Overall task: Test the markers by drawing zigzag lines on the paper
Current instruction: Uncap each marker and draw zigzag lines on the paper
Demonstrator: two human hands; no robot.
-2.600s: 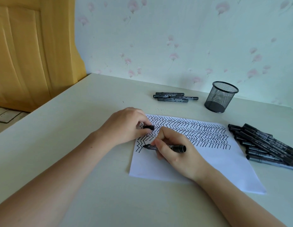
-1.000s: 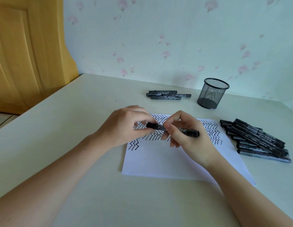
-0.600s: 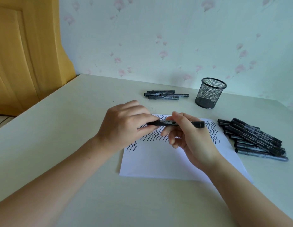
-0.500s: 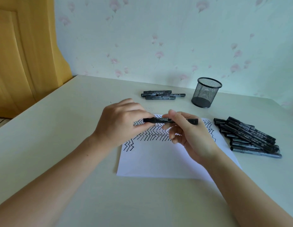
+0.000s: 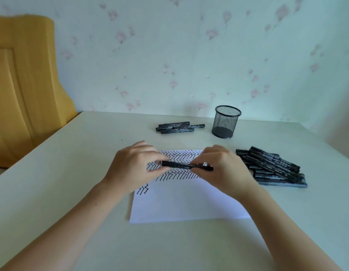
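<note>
Above the upper part of the paper (image 5: 181,204), a black marker (image 5: 181,165) is held level between both hands, lying left to right. Its left end is pinched by the curled thumb and fingers of the left hand (image 5: 134,169), and its right end is gripped by the curled fingers of the right hand (image 5: 224,171), whose knuckles face the camera. The middle of the barrel is left bare between the two grips, with pale lettering on it too small to be read. Whether a cap is seated on the left end cannot be told, since that end is covered by fingers.

Rows of black zigzag lines (image 5: 179,156) are seen on the far half of the sheet, partly hidden behind the hands, and a short separate zigzag (image 5: 143,189) is drawn near the left edge. The near half of the sheet is unmarked. The sheet lies flat on a pale table (image 5: 52,192).

To the right of the paper, a pile of black markers (image 5: 273,169) is laid on the table, just beside the sheet's right edge. Beyond the paper, a smaller group of markers (image 5: 179,127) is laid side by side, and a black mesh pen cup (image 5: 226,122) stands upright to their right, near the floral wall (image 5: 169,55).
</note>
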